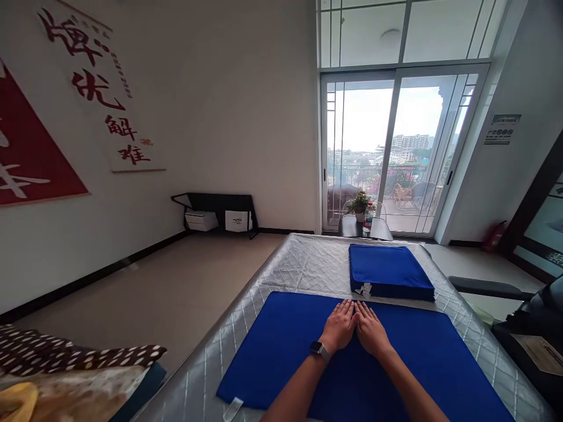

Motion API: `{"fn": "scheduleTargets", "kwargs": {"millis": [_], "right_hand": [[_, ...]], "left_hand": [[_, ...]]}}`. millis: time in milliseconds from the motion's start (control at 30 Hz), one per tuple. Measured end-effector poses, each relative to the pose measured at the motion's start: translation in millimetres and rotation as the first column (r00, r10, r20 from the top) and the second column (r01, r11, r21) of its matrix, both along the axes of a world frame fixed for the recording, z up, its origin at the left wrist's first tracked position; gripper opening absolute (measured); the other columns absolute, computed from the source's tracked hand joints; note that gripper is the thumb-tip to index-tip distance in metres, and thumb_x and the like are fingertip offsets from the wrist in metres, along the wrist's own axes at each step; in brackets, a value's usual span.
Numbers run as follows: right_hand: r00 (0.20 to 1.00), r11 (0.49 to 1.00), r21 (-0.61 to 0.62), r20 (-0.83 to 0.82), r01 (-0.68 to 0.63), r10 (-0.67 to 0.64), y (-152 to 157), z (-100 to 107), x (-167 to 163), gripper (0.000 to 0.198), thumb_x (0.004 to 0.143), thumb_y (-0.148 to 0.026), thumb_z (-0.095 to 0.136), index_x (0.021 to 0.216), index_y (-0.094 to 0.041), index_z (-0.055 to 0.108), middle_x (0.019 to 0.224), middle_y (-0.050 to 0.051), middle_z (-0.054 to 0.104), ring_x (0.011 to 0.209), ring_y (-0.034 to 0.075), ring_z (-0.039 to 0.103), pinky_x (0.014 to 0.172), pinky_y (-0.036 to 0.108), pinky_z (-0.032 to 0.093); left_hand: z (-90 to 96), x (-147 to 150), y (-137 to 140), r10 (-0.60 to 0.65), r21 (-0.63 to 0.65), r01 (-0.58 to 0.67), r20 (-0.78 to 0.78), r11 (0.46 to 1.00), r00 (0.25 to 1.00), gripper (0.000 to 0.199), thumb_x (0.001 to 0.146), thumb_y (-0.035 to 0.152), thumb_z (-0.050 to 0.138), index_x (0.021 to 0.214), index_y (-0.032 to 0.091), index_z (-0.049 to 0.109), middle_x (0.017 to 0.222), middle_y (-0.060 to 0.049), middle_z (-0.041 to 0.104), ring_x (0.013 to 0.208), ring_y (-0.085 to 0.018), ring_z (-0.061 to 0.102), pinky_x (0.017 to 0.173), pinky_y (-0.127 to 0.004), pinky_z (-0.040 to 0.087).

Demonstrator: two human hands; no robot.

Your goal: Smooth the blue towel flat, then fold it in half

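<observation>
A blue cloth (pixel 272 346) lies spread out on the table, with a white tag at its near left corner. My left hand (pixel 339 326), with a watch on the wrist, rests flat on the cloth near its far edge. Beside it my right hand (pixel 372 329) lies flat too, the two hands meeting at the thumbs and index fingers. Both have their fingers stretched out and hold nothing. Just beyond them sits a neat stack of folded blue cloths (pixel 389 266), white tags showing at its near left corner.
A quilted silver cover (pixel 303 264) dresses the table. Behind it, a small black table (pixel 347 227) bears a potted plant (pixel 359 205) and a bottle (pixel 368 218). A dark bench (pixel 488 287) and a black bag (pixel 534 328) are at right; polka-dot fabric (pixel 79 354) lies at lower left.
</observation>
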State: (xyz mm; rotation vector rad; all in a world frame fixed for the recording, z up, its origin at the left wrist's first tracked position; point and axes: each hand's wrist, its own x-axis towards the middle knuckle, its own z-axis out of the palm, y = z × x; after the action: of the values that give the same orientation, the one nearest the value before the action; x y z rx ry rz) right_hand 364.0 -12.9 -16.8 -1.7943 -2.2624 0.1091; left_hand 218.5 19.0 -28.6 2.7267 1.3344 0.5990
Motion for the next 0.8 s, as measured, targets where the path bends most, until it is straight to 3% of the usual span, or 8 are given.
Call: {"fn": "scheduleTargets", "kwargs": {"millis": [100, 233, 367, 567, 800], "right_hand": [[1.0, 1.0, -0.009, 0.024, 0.003, -0.003, 5, -14, 1, 0.059, 0.099, -0.029, 0.021, 0.154, -0.012, 0.029, 0.16, 0.009, 0.031, 0.149, 0.021, 0.021, 0.122, 0.042, 0.017], [1.0, 0.999, -0.03, 0.012, 0.012, -0.011, 8, -22, 4, 0.06, 0.099, -0.031, 0.02, 0.156, -0.013, 0.025, 0.161, 0.007, 0.028, 0.151, 0.021, 0.016, 0.123, 0.042, 0.014], [0.999, 0.998, -0.036, 0.013, 0.043, -0.043, 11, -24, 3, 0.061, 0.1, -0.034, 0.018, 0.156, -0.012, 0.025, 0.162, 0.008, 0.025, 0.151, 0.02, 0.015, 0.122, 0.041, 0.013], [0.998, 0.997, -0.034, 0.004, 0.066, -0.066, 9, -20, 4, 0.063, 0.1, -0.041, 0.016, 0.155, -0.011, 0.025, 0.162, 0.009, 0.026, 0.15, 0.02, 0.018, 0.122, 0.042, 0.013], [0.988, 0.988, -0.03, 0.005, 0.152, -0.152, 2, -15, 36, 0.071, 0.099, -0.054, 0.018, 0.155, -0.012, 0.027, 0.161, 0.01, 0.029, 0.15, 0.021, 0.02, 0.122, 0.043, 0.013]], "left_hand": [[-18.0, 1, 4, 0.022, 0.011, -0.022, -0.02, 1.0, 1.0, 0.059, 0.106, 0.045, 0.02, 0.151, 0.013, 0.038, 0.157, -0.013, 0.038, 0.148, -0.023, 0.028, 0.121, -0.046, 0.03], [-25.4, -1, 7, 0.036, 0.013, -0.036, -0.015, 0.999, 0.999, 0.059, 0.106, 0.045, 0.019, 0.154, 0.014, 0.033, 0.157, -0.012, 0.039, 0.148, -0.024, 0.027, 0.121, -0.048, 0.03], [-24.4, 1, 8, 0.036, 0.029, -0.036, 0.008, 0.999, 0.999, 0.057, 0.106, 0.044, 0.019, 0.156, 0.017, 0.028, 0.158, -0.011, 0.038, 0.148, -0.024, 0.028, 0.12, -0.049, 0.03], [-17.1, -1, 6, 0.067, -0.024, -0.067, -0.004, 0.997, 0.998, 0.061, 0.105, 0.048, 0.019, 0.154, 0.013, 0.033, 0.157, -0.012, 0.038, 0.149, -0.024, 0.026, 0.121, -0.047, 0.029], [-4.8, -43, 9, 0.106, -0.122, -0.114, -0.071, 0.986, 0.992, 0.072, 0.102, 0.06, 0.016, 0.154, 0.012, 0.033, 0.161, -0.012, 0.03, 0.15, -0.024, 0.023, 0.123, -0.046, 0.023]]}}
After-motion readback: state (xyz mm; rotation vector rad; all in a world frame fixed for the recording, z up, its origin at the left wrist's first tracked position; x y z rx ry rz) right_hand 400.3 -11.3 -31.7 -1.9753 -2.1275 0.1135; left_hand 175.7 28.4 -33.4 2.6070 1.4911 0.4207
